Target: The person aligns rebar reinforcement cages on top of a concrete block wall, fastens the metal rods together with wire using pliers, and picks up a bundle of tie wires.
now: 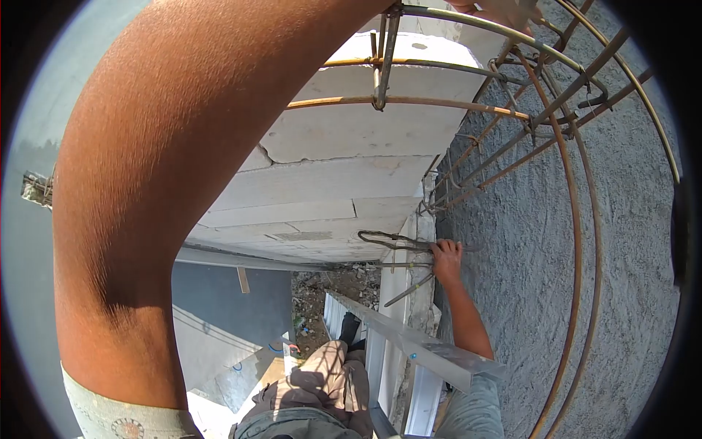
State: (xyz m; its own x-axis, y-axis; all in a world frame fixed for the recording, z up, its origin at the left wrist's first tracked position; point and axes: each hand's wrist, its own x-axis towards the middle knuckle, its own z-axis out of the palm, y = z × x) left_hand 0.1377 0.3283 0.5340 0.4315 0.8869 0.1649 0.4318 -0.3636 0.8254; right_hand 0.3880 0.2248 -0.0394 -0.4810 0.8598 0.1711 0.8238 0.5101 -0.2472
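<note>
My left arm spans the left and top of the view. At the top edge my left hand [504, 13] is partly cut off and blurred beside the steel bars of a rebar cage [578, 175]; its grip cannot be made out. Lower down, the fingers of my right hand [447, 260] are closed round the end of a bent steel bar [395, 241], whose loop points left across the white block wall [314, 179]. A straight rod [409, 289] slants down-left below that hand. The cage curves along the rough grey wall [512, 241].
Below my body are a metal ladder [409, 340] and my legs in brown trousers [329, 373]. Rubble [311, 296] lies on the ground far below. A grey flat surface [227, 300] is at the lower left. Rebar ends jut out at the upper right.
</note>
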